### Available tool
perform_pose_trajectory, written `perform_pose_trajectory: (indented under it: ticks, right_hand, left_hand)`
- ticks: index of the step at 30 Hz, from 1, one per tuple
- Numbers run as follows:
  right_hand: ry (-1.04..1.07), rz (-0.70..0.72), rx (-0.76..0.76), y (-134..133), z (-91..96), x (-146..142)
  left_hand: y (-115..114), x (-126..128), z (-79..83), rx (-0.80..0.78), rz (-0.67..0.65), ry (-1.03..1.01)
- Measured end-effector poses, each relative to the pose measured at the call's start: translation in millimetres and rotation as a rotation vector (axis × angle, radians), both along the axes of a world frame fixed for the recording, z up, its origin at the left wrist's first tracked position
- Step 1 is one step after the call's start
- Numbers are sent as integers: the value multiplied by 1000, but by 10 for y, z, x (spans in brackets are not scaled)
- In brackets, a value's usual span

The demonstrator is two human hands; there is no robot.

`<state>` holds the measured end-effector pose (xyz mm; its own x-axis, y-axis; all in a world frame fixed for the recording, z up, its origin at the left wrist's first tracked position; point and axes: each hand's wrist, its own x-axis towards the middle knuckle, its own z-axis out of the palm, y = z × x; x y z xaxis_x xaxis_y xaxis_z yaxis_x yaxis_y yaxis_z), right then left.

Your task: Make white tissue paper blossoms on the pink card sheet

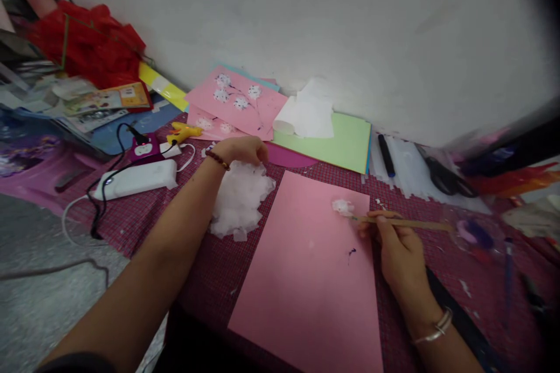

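Observation:
My right hand (400, 250), with a bracelet at the wrist, grips a thin wooden stick (420, 224) by the right edge of a pink paper sheet (301, 280). The stick's tip is close to a small white tuft (342, 206) near the sheet's upper right corner. Below the tuft is a dark purple mark (352, 252). Over the far end of a pile of thin white paper pieces (240, 204), my left hand (242, 150) has its fingers curled together. Whatever may be between those fingertips is hidden.
Behind lie pink sheets with white blossoms (258, 111), a white paper roll (308, 111) and green paper (345, 143). To the left are a white power strip (137, 179) and a yellow glue gun (184, 132); to the right, a black marker (385, 154) and scissors (446, 178).

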<state>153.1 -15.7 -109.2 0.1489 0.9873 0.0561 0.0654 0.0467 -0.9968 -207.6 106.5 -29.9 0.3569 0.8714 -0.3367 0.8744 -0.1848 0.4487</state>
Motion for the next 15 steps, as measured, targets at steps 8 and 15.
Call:
perform_pose_trajectory:
  ticks: [8, 15]
  right_hand:
    - [5, 19, 29, 12, 8, -17]
    - [32, 16, 44, 31, -10, -16]
  left_hand:
    - [-52, 0, -101, 28, 26, 7]
    - [-85, 79, 248, 3, 68, -98]
